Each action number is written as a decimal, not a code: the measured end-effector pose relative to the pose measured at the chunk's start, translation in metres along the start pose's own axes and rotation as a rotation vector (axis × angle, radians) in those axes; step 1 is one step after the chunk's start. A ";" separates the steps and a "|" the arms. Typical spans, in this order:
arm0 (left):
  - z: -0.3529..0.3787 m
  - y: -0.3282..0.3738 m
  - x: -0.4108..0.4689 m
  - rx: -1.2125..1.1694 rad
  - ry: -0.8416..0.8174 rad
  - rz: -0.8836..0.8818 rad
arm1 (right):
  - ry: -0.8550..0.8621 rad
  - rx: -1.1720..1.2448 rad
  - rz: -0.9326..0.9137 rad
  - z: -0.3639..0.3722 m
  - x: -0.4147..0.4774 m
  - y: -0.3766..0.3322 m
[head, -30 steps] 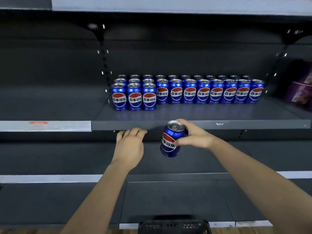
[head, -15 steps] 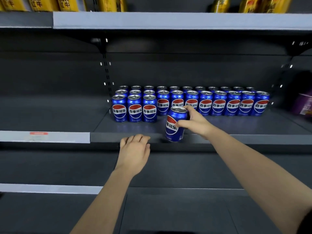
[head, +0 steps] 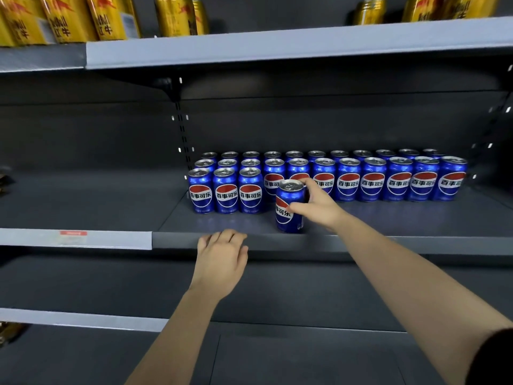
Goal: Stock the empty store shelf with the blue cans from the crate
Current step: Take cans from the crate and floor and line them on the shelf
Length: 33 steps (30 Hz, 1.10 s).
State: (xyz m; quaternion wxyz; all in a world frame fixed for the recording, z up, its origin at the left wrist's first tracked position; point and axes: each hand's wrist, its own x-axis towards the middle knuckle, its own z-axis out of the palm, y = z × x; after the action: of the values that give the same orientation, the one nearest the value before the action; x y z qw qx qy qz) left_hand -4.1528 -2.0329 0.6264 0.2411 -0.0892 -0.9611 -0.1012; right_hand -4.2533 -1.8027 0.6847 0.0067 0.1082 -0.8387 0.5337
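Grip of the right hand (head: 319,208) clasped the blue aluminium can (head: 287,215) mid-wall, upright at the near edge of the grey shelf (head: 416,215), right of three stocked cans (head: 225,190). Likely full: weighty, smooth, thin-walled. Left hand (head: 222,258) rested slack on the lip.

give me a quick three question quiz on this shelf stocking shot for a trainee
1. True or false: the right hand grips an upright blue can.
2. The left hand is: A) holding a can, B) resting on the shelf's front edge, C) reaching into a crate.
3. Fill in: the short front row at the left holds ___ cans.
Key: 1 true; 2 B; 3 three.
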 end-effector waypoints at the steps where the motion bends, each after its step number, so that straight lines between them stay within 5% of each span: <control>1: 0.000 -0.001 0.000 0.005 -0.003 -0.001 | 0.006 0.025 0.005 0.001 0.000 0.001; 8: -0.001 -0.003 0.000 0.016 -0.004 -0.008 | -0.003 0.060 0.009 0.012 -0.001 0.014; 12: 0.002 -0.001 -0.001 0.018 -0.016 0.003 | 0.179 -0.235 -0.017 0.025 -0.006 0.014; 17: 0.002 -0.001 0.000 0.007 -0.019 0.010 | 0.322 -0.129 -0.031 0.036 -0.009 0.019; 33: 0.003 -0.023 0.008 0.038 -0.014 -0.007 | 0.349 -0.160 -0.047 0.050 0.017 0.025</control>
State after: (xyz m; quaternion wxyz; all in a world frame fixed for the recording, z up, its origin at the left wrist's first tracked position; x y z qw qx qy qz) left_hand -4.1660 -2.0535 0.6245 0.2355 -0.0821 -0.9648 -0.0833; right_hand -4.2691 -1.8407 0.6427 0.1730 0.0328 -0.8618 0.4758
